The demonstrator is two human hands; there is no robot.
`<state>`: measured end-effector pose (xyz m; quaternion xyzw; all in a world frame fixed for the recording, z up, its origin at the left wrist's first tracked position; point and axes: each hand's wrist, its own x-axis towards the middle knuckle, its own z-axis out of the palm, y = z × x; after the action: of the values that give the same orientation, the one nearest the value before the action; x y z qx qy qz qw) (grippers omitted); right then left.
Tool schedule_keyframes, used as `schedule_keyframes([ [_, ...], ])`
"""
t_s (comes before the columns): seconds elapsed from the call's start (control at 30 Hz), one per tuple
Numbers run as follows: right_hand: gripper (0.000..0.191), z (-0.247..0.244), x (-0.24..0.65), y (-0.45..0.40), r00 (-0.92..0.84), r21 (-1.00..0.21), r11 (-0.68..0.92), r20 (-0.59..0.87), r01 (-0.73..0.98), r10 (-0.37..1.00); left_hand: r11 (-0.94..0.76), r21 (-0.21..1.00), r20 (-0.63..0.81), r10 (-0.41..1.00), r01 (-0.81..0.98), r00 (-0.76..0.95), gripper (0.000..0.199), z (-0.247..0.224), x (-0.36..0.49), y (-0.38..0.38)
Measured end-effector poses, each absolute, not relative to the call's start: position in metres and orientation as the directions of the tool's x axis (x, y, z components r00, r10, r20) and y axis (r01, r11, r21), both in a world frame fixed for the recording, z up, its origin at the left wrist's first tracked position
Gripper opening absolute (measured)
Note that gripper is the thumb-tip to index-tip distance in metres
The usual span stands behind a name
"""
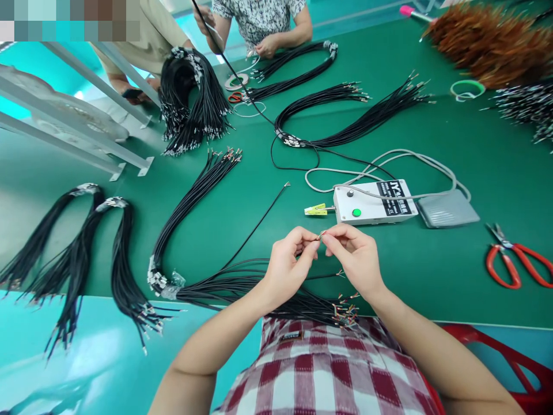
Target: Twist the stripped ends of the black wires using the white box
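My left hand (290, 262) and my right hand (358, 256) meet in front of me, fingertips nearly touching. Between them they pinch the thin wire end of a cable (319, 236); most of it is hidden by the fingers. Below my left hand runs a bundle of black cables (233, 283), gathered at a white-tagged bend on the left. Its loose ends, with bared coloured wires (343, 313), lie close to my apron. One single black cable (257, 225) points away from the bundle. Just beyond my fingers sits a white box with a green button (367, 203), a yellow-green clip at its left.
Red-handled pliers (505, 253) lie at the right, near a grey foot pedal (449, 208). More black cable bundles (194, 98) cover the left and far table. Two people sit or stand opposite; one person's hand (268, 45) is over the table. Brown fibres (484, 43) pile far right.
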<state>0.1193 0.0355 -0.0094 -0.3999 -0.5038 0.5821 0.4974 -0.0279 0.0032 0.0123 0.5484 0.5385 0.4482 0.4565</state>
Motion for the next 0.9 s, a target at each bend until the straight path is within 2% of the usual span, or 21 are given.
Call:
schedule_keyframes([
  [0.2,0.008,-0.018,0.116,0.027,-0.121,-0.984,0.092,0.111,-0.153,0.986,0.053,0.996,-0.05,0.997,0.069,-0.053,0.016,0.005,-0.024,0.0],
  [0.4,0.008,-0.016,0.121,0.032,-0.183,-0.989,0.083,0.105,-0.123,0.978,0.061,0.996,-0.059,0.998,0.066,-0.032,0.016,0.002,-0.024,0.0],
  [0.57,0.006,-0.017,0.119,0.031,-0.213,-0.983,0.026,0.065,-0.181,0.975,0.073,0.995,-0.075,0.997,-0.066,-0.031,0.022,0.002,-0.024,0.004],
  [0.67,0.006,-0.019,0.119,0.03,-0.192,-0.988,0.055,0.082,-0.141,0.978,0.005,0.999,-0.007,0.998,-0.034,-0.067,0.023,0.002,-0.022,0.008],
  [0.77,0.011,-0.02,0.12,0.029,-0.185,-0.992,0.084,0.1,-0.09,0.978,-0.072,0.997,0.071,0.993,-0.009,-0.099,0.015,0.0,-0.018,0.011],
  [0.9,0.011,-0.021,0.12,0.028,-0.217,-0.991,0.063,0.087,-0.116,0.972,-0.043,0.984,0.024,0.993,-0.172,-0.112,0.013,-0.005,-0.017,0.014],
])
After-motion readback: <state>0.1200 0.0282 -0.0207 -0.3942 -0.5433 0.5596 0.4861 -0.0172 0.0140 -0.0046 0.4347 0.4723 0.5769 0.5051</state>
